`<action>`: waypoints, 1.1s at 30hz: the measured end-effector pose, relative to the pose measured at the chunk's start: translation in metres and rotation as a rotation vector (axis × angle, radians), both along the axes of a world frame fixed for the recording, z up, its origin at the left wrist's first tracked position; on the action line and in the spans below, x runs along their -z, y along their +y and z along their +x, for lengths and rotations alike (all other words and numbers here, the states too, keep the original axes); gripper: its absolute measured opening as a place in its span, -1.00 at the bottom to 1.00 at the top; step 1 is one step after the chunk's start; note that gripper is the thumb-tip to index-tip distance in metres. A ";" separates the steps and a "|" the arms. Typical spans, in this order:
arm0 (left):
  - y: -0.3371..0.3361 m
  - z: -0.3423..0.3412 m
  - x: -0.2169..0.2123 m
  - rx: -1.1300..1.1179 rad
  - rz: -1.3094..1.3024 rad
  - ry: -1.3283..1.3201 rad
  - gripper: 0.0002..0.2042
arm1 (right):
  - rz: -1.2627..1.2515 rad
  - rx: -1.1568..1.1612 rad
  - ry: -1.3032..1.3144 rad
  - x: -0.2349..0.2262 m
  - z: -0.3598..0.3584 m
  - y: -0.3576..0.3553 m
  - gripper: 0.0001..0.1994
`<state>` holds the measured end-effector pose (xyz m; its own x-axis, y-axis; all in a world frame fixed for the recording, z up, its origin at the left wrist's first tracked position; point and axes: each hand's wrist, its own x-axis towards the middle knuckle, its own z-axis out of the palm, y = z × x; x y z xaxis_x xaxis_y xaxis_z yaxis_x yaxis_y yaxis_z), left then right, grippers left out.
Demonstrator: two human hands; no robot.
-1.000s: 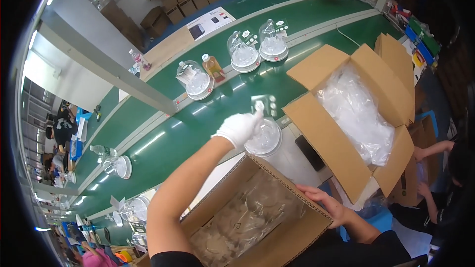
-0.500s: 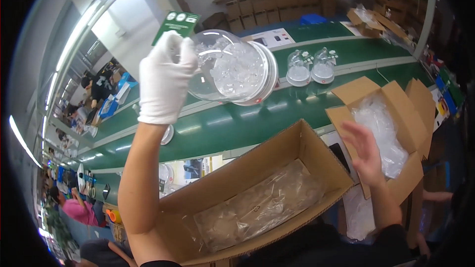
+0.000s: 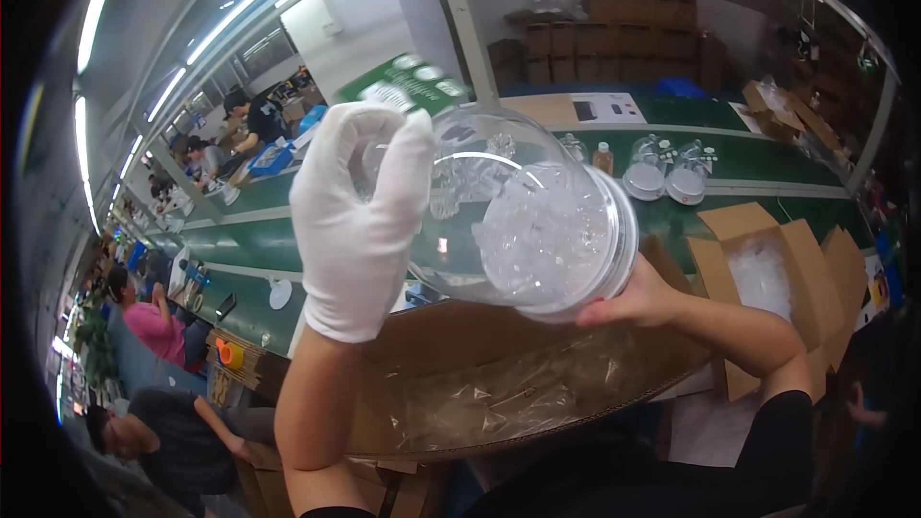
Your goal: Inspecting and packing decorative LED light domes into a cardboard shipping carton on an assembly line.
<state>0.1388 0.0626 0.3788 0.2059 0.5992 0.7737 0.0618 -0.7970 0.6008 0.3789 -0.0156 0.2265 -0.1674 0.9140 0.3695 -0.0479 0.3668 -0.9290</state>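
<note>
1. A long green worktop point(image 3: 288, 240) crosses a strip-lit factory hall.
2. Mid-frame, the gloved left hand point(image 3: 360, 216) grips a clear domed jar point(image 3: 523, 216); the bare right hand point(image 3: 638, 299) cups its white rim.
3. Below lies a cardboard box point(image 3: 499, 374) lined with crinkled plastic.

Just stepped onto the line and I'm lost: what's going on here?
A person holds a clear plastic dome up near the camera. The gloved left hand grips its top and the bare right hand supports its white-rimmed base. Below sits an open cardboard box lined with plastic. More domes stand on the green conveyor.
</note>
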 end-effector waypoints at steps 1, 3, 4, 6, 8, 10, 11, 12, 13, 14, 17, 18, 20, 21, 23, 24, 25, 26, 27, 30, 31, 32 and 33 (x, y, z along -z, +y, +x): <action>0.003 -0.006 0.000 -0.079 0.099 0.064 -0.76 | -0.087 -0.097 0.066 -0.002 -0.002 -0.002 -0.07; -0.002 -0.005 0.005 0.357 -0.156 -0.184 -0.59 | -0.195 -0.214 0.182 -0.003 -0.011 -0.006 -0.03; -0.003 -0.010 0.003 0.431 -0.229 -0.107 -0.49 | -0.190 -0.221 0.181 -0.006 -0.016 -0.006 -0.03; 0.003 -0.016 0.007 0.472 -0.266 -0.075 -0.43 | -0.334 -0.312 0.315 -0.011 -0.023 -0.007 -0.02; 0.020 -0.029 0.007 0.536 -0.314 0.077 -0.36 | -0.327 -0.257 0.260 0.003 -0.020 -0.004 0.00; 0.032 -0.032 0.011 0.621 -0.372 0.128 -0.31 | -0.320 -0.253 0.284 0.013 -0.024 -0.005 0.03; 0.035 -0.032 0.011 0.655 -0.393 0.155 -0.28 | -0.337 -0.307 0.353 0.020 -0.025 -0.005 0.04; 0.038 -0.032 0.010 0.690 -0.415 0.182 -0.25 | -0.354 -0.362 0.422 0.025 -0.026 -0.006 0.05; 0.043 -0.033 0.008 0.751 -0.447 0.241 -0.20 | -0.288 -0.361 0.280 0.027 -0.025 -0.009 0.04; 0.047 -0.032 0.007 0.840 -0.445 0.248 -0.18 | -0.289 -0.363 0.281 0.028 -0.025 -0.012 0.04; 0.062 -0.011 0.016 0.978 -0.478 0.246 -0.09 | -0.485 -0.460 0.444 0.032 -0.027 -0.018 0.05; 0.069 -0.006 0.024 0.981 -0.520 0.224 -0.07 | -0.485 -0.461 0.444 0.034 -0.026 -0.020 0.05; 0.069 0.007 0.041 1.045 -0.451 0.125 0.06 | -0.504 -0.424 0.540 0.036 -0.020 -0.025 0.05; 0.057 0.018 0.051 1.113 -0.536 0.012 0.10 | -0.487 -0.413 0.471 0.033 -0.016 -0.026 0.07; 0.061 0.018 0.102 1.609 -0.796 -0.441 0.21 | -0.442 -0.431 0.468 0.023 -0.018 -0.028 0.08; 0.052 0.019 0.111 0.826 -0.728 -0.174 0.21 | -0.407 -0.424 0.468 0.020 -0.014 -0.028 0.10; 0.052 0.015 0.119 0.782 -0.655 -0.030 0.19 | -0.408 -0.500 0.480 0.022 -0.007 -0.024 0.10; 0.055 0.011 0.125 0.481 -0.575 0.201 0.16 | -0.406 -0.499 0.480 0.019 -0.005 -0.024 0.10; 0.061 0.006 0.125 0.583 -0.557 0.162 0.13 | -0.372 -0.454 0.422 0.012 -0.003 -0.024 0.10; 0.044 -0.003 0.086 0.697 -0.489 0.004 0.05 | -0.372 -0.374 0.319 0.002 -0.011 -0.026 0.08; 0.038 -0.010 0.070 0.712 -0.417 -0.047 0.05 | -0.417 -0.339 0.337 0.001 -0.018 -0.026 0.06; 0.028 -0.010 0.049 0.706 -0.274 -0.115 -0.08 | -0.457 -0.293 0.352 -0.001 -0.023 -0.029 0.04; 0.037 0.001 0.033 0.619 -0.270 -0.013 -0.20 | -0.496 -0.316 0.379 0.010 -0.016 -0.011 0.04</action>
<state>0.1398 0.0995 0.3456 0.5653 0.5465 0.6179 -0.3660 -0.5051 0.7816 0.3629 -0.0261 0.2161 -0.3953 0.9185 0.0073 -0.4365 -0.1809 -0.8813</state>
